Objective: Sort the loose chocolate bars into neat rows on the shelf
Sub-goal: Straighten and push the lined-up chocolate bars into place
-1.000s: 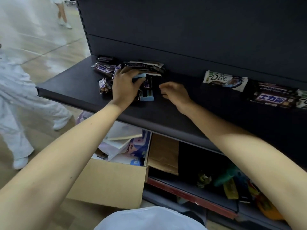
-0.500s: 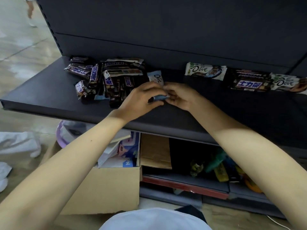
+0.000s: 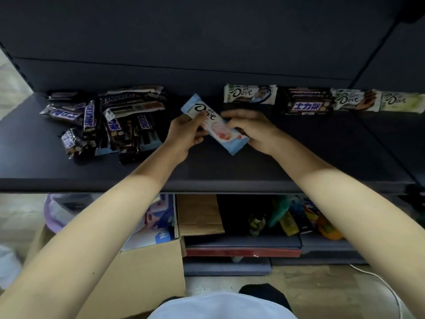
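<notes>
Head view. Both hands up over the middle of the shelf (image 3: pixel 230 166). One pale-blue Dove bar (image 3: pixel 218 131) pinched slantwise between them. Left hand (image 3: pixel 184 134) curled round the upper-left end, right hand (image 3: pixel 255 132) curled round the lower-right end. Just clear of the shelf or brushing it; cannot tell which.

To the left, near the left hand, a loose heap of Snickers bars (image 3: pixel 110 120), overlapping and pointing every way. Along the back wall to the right, a started row: white Dove bar (image 3: pixel 250 94), dark stack (image 3: pixel 308 104), then two more Dove bars (image 3: pixel 354 100) side by side.

Risks, as judged:
- Probably bound for the Dove row. Could end up in the wrong group, with the dark stack splitting the Dove bars.
- Could knock the white Dove bar askew if shoved in hard beside it.
- Could sweep the heap toward the front edge with the left forearm on the next reach. Open cardboard box (image 3: pixel 138 272) on the floor below, ready to swallow strays.
- Wrapper glossy, probably slick, and gripped at the ends only. Might twist or slip on passing to one hand.
</notes>
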A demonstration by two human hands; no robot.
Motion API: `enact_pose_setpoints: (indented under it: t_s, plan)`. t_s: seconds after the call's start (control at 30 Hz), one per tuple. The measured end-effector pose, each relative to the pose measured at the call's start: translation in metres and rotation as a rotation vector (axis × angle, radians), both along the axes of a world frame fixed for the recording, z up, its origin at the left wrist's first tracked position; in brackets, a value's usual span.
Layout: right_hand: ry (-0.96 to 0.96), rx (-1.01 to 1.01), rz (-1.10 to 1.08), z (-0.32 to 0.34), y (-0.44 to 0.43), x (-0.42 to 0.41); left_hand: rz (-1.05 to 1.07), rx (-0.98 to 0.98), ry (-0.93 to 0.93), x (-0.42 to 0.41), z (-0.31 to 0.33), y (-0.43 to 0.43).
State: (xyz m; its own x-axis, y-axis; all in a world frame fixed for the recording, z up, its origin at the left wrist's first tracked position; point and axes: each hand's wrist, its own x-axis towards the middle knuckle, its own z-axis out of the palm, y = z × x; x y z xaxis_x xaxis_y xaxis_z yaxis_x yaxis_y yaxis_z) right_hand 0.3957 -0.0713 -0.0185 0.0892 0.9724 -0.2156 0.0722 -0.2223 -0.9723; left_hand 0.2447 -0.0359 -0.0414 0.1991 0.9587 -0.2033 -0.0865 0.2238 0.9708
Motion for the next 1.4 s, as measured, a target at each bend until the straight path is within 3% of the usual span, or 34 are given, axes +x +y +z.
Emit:
enact_pose_setpoints:
  t_s: [0.23, 0.5, 0.67, 0.83, 0.97, 1.2, 1.4]
  plan:
    - [0.125, -0.042, -0.276, -0.004, -0.031, 0.043, 0.007, -0.042, -0.197, 0.047, 0.008, -0.012]
    - [0.177, 0.061, -0.679, 0.000, -0.062, 0.104, -0.096, -0.094, -0.299, 0.116, 0.015, -0.037]
    - [0.300, 0.087, -0.719, -0.005, -0.074, 0.134, -0.085, -0.105, -0.340, 0.153, 0.017, -0.048]
    - [0.592, 0.002, -0.554, -0.006, -0.089, 0.173, -0.052, -0.090, -0.358, 0.201, 0.021, -0.058]
    - [0.513, 0.021, -0.454, -0.003, -0.100, 0.220, 0.007, -0.079, -0.395, 0.250, 0.021, -0.072]
    - [0.235, 0.116, -0.475, -0.003, -0.115, 0.305, -0.018, -0.012, -0.416, 0.334, 0.013, -0.089]
    - [-0.019, 0.142, -0.566, -0.004, -0.132, 0.369, -0.066, 0.125, -0.031, 0.366, -0.001, -0.082]
